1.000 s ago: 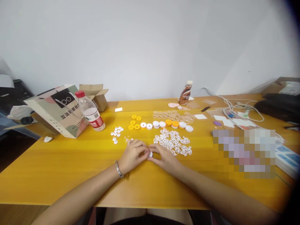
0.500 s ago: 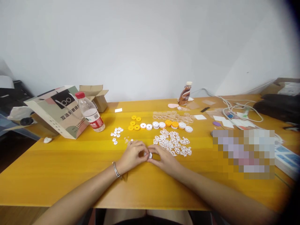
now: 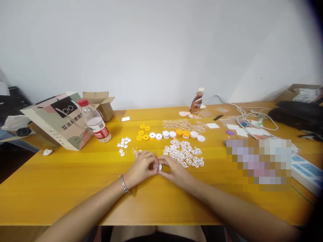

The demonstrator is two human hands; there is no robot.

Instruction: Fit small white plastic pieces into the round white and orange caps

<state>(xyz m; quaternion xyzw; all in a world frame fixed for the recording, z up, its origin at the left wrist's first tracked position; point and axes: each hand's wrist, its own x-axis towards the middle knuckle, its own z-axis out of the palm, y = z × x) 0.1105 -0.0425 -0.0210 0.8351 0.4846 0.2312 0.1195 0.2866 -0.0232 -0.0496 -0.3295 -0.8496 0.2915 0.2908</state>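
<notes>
Grip's tight: left hand [image 3: 140, 167] and right hand [image 3: 174, 170] pinch one small white disc [image 3: 158, 166], mid-fitting by the look; lattice pieces [image 3: 185, 154] at one o'clock.

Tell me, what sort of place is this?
Likely a small workroom or office set up for handwork: a wooden table, sorted piles of white plastic parts and yellow discs, and the left hand and right hand pinching one small white piece.

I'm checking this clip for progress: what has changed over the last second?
Nothing was picked up or released. The left hand and right hand stay together, fingers pinching the small white disc. Only the camera drifted, sliding everything slightly left. Water bottle and paper bag lie unmoved.
</notes>
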